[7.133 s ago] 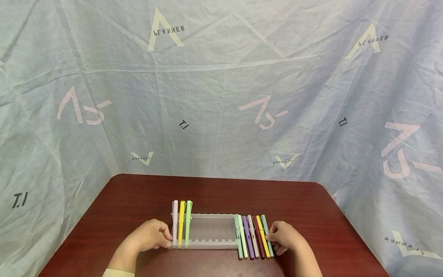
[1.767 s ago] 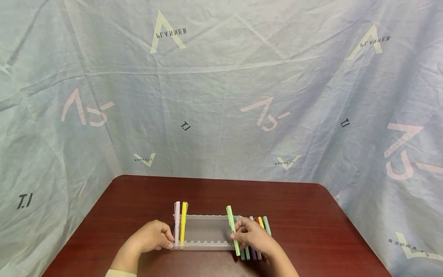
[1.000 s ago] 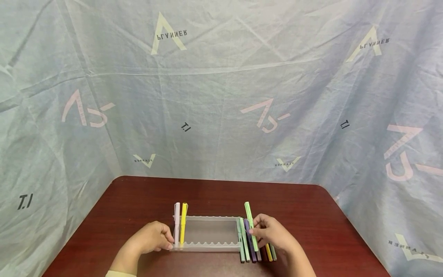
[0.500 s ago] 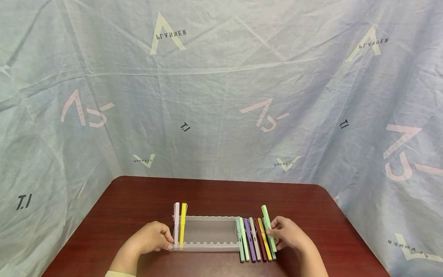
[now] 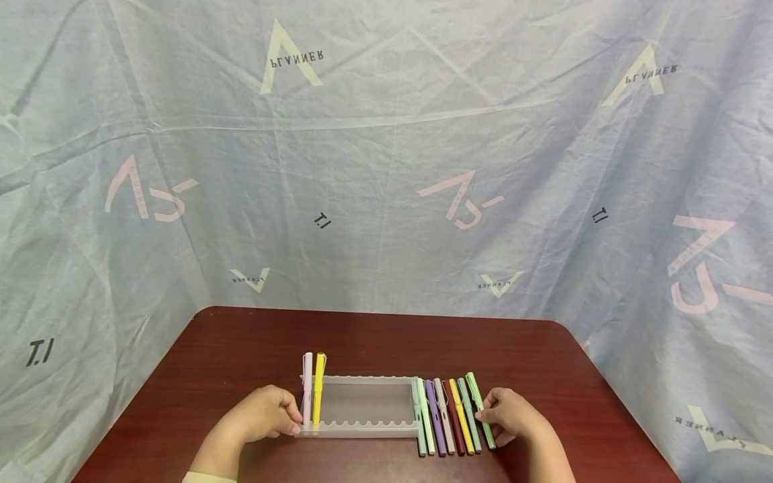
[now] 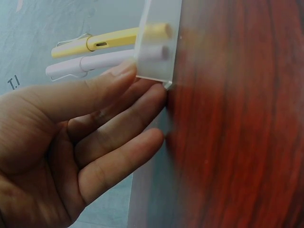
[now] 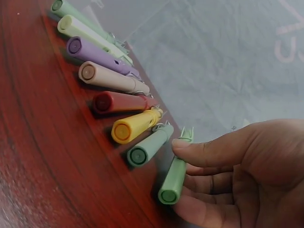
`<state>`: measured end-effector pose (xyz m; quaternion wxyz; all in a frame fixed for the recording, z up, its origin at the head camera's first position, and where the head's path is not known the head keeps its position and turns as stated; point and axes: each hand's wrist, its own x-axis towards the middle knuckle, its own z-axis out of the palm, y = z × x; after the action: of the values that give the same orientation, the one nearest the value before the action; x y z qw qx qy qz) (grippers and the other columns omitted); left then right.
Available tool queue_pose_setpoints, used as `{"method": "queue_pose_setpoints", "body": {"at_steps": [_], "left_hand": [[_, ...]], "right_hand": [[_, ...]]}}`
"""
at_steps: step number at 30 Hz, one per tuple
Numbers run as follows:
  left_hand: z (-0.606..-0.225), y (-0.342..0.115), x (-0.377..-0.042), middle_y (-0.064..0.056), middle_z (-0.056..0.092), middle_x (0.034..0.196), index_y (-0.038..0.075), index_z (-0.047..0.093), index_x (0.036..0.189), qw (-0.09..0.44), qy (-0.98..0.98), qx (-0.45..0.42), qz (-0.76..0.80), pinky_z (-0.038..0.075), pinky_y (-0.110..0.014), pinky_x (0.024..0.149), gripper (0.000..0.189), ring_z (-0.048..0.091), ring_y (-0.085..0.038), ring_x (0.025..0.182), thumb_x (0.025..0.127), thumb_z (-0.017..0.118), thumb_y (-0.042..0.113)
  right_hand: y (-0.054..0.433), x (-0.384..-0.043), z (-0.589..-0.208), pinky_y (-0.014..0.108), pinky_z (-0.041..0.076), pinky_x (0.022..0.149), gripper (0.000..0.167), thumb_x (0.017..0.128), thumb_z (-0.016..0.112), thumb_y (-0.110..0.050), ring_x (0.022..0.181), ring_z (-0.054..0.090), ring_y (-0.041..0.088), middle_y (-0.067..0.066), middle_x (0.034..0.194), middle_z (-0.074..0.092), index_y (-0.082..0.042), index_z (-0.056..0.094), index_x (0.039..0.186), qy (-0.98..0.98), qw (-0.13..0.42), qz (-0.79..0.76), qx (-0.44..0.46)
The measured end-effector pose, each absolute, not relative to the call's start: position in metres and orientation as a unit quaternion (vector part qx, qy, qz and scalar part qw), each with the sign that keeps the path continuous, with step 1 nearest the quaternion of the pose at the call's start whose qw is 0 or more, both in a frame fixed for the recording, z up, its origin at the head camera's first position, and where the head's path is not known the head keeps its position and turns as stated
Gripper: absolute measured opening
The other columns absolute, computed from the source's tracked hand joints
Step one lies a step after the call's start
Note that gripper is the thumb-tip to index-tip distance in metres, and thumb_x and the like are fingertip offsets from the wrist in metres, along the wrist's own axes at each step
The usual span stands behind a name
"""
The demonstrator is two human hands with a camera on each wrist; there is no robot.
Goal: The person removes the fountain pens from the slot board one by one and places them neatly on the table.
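Note:
My left hand (image 5: 270,412) pinches the near left corner of a clear plastic pen rack (image 5: 368,431) between thumb and fingers. In the rack's leftmost notches lie a pale lilac pen (image 5: 307,389) and a yellow pen (image 5: 319,389). At the right end of a row of pens, my right hand (image 5: 510,414) pinches a light green pen (image 5: 481,409), thumb on top and fingers on its right side. The right wrist view shows this green pen (image 7: 173,179) low over the table or on it, slightly apart from the grey-green pen (image 7: 151,145) beside it.
Right of the rack lie several capped pens side by side, among them a purple pen (image 5: 435,416), a dark red pen (image 5: 455,416) and another yellow pen (image 5: 461,416). The dark red wooden table (image 5: 374,335) is enclosed by a printed grey cloth (image 5: 374,168).
The light green pen has left the rack's third notch. My right hand has carried it rightward over the row and lowered it at the right end. My left hand stays at the rack's corner.

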<state>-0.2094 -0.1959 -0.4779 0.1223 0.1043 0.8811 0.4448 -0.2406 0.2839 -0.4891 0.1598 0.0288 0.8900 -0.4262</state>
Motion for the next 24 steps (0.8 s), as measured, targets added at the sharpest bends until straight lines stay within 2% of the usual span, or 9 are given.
{"method": "queue_pose_setpoints", "body": {"at_steps": [16,24], "left_hand": [[-0.4751,-0.1949,-0.2068,-0.001,0.065,0.073,0.004,0.069,0.076,0.121,0.880,0.105,0.447,0.048,-0.033,0.055,0.014,0.056,-0.016,0.062,0.069,0.081,0.004],[-0.4747,-0.1945,-0.2066,-0.001,0.065,0.072,0.005,0.069,0.075,0.121,0.882,0.101,0.445,0.048,-0.033,0.055,0.014,0.057,-0.016,0.062,0.069,0.081,0.004]], "right_hand": [[0.2827,-0.2427,-0.4945,0.039,0.056,0.054,0.021,0.089,0.071,-0.014,0.061,0.061,0.024,0.012,0.077,0.057,-0.001,0.055,0.086,0.895,0.159,-0.417,0.024],[0.2788,-0.2413,-0.4946,0.039,0.055,0.052,0.017,0.094,0.064,-0.014,0.063,0.057,0.026,0.014,0.076,0.054,-0.001,0.056,0.087,0.902,0.140,-0.407,0.041]]}}
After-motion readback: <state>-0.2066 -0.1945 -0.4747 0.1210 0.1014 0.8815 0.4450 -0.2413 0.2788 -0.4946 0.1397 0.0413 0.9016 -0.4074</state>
